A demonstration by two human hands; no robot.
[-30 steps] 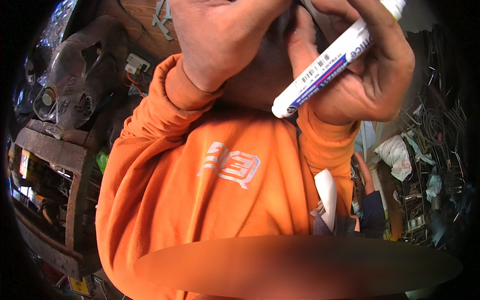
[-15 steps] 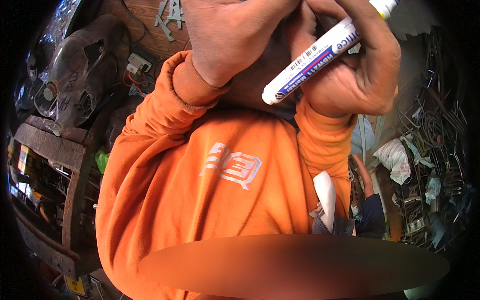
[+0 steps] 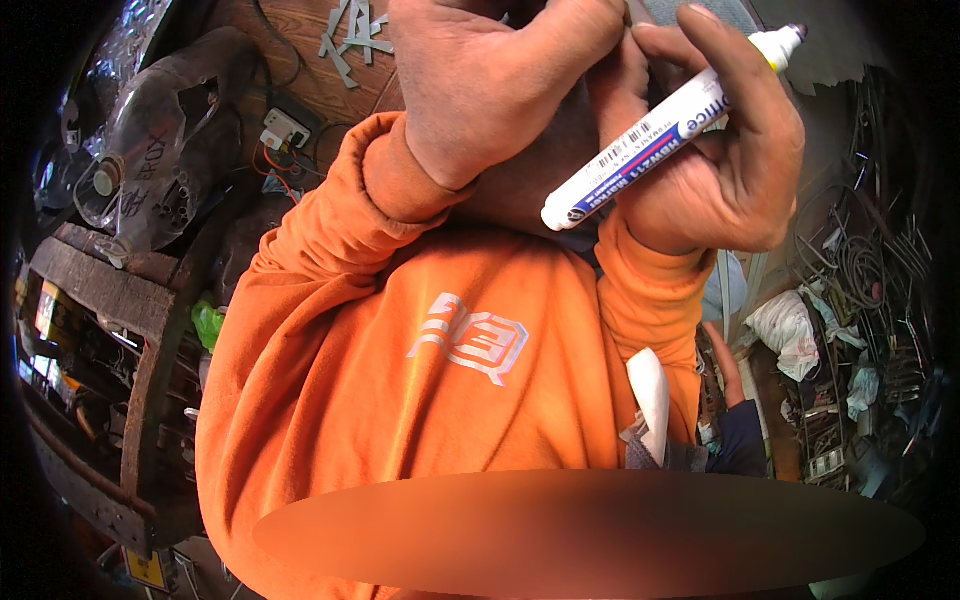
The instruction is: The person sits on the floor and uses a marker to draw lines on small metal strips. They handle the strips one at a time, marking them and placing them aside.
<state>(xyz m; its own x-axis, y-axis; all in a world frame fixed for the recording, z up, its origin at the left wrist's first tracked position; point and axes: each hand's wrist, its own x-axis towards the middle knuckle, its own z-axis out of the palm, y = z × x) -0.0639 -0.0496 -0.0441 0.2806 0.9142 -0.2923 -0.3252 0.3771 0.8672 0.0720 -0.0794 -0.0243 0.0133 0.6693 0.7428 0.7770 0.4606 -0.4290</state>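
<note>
A white marker pen (image 3: 625, 160) with a blue and red label lies slantwise across my right hand (image 3: 720, 160). Its fingers curl around the barrel, and a dark tip shows at the pen's upper right end. Close beside it, my left hand (image 3: 500, 80) is closed, with the thumb stretched toward the right hand's fingertips. The thumbs and fingertips of both hands meet near the top edge. Whatever may be pinched there is cut off by the frame or hidden behind the fingers. Orange sleeves (image 3: 385, 170) cover both forearms.
Grey flat strips (image 3: 355, 40) lie on the wooden floor at the top. To the left are a large clear plastic bottle (image 3: 150, 170), a socket box with wires (image 3: 285, 130) and a dark wooden frame (image 3: 105, 285). Coiled wire (image 3: 870, 250), a white bag (image 3: 785, 335) and another person's arm (image 3: 728, 370) are right.
Both hands have shifted slightly down and to the right, with the marker pen still in the right one. The pen's dark tip has come into view.
</note>
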